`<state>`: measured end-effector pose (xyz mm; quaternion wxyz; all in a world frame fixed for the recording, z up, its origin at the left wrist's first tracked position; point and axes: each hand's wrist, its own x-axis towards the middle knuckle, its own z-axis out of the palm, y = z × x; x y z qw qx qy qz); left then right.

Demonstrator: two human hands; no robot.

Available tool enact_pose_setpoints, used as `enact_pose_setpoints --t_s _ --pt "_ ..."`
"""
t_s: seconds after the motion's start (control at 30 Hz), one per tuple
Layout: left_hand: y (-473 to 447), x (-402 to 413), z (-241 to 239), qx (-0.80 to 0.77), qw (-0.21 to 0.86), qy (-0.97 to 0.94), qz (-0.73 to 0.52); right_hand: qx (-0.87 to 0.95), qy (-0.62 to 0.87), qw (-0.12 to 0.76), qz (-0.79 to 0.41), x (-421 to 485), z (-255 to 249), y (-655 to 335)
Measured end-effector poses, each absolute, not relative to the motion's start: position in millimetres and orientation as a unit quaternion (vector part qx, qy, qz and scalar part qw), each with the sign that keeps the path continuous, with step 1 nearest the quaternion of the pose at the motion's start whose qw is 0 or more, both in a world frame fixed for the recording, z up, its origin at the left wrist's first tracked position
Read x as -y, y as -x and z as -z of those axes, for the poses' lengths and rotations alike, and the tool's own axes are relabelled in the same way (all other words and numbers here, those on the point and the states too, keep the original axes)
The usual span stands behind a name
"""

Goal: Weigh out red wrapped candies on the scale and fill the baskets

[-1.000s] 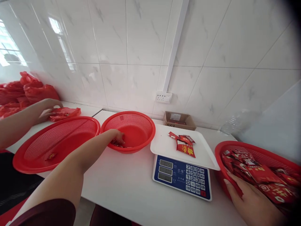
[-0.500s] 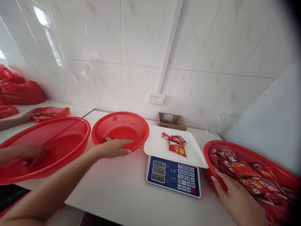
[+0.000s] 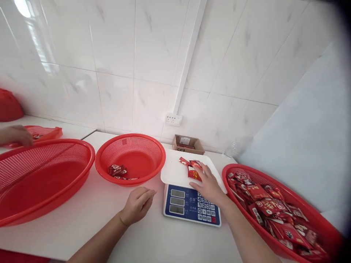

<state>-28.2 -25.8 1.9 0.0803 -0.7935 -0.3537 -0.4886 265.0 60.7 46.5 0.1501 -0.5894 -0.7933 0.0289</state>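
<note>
My right hand (image 3: 207, 182) spreads its fingers over the red packets (image 3: 193, 172) on the white tray (image 3: 172, 170), its edge just beside the big basket (image 3: 303, 205). My left hand (image 3: 138, 204) is half curled, with room around it above the tabletop (image 3: 156, 241); I can't see inside it.

A white, smooth-topped worktop (image 3: 153, 237) carries everything, with a dark seam (image 3: 89, 134) in it toward the left. Left of the seam, near the back edge, lie a full red plastic bag (image 3: 9, 106) and a flatter red plastic bag (image 3: 49, 133). A large oval red plastic basket (image 3: 49, 186) fills the front left. Mid-worktop stand a round red plastic basket (image 3: 137, 160) and, to its right, a blue-and-white electronic scale (image 3: 189, 202). An open brown cardboard box (image 3: 189, 145) and a clear plastic object (image 3: 230, 149) sit by the back edge. A deep red plastic basket (image 3: 287, 191) takes up the right end.
</note>
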Motion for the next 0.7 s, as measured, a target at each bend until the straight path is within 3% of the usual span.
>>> enact_pose_setpoints --t_s 0.13,0.23,0.5,0.6,0.7 --pt "31 30 8 0.36 0.071 0.799 0.476 0.797 0.596 0.086 -0.036 -93 -49 -249" --pt "31 32 11 0.365 0.087 0.784 0.494 0.817 0.569 0.086 -0.033 -102 -50 -242" --pt "30 25 16 0.506 0.032 0.712 0.486 0.739 0.62 0.261 -0.027 -114 -55 -242" --pt "31 23 16 0.543 0.012 0.696 0.469 0.735 0.585 0.343 -0.021 -121 -66 -224" --pt "33 22 16 0.56 0.017 0.694 0.452 0.779 0.509 0.364 -0.04 -121 -78 -185"
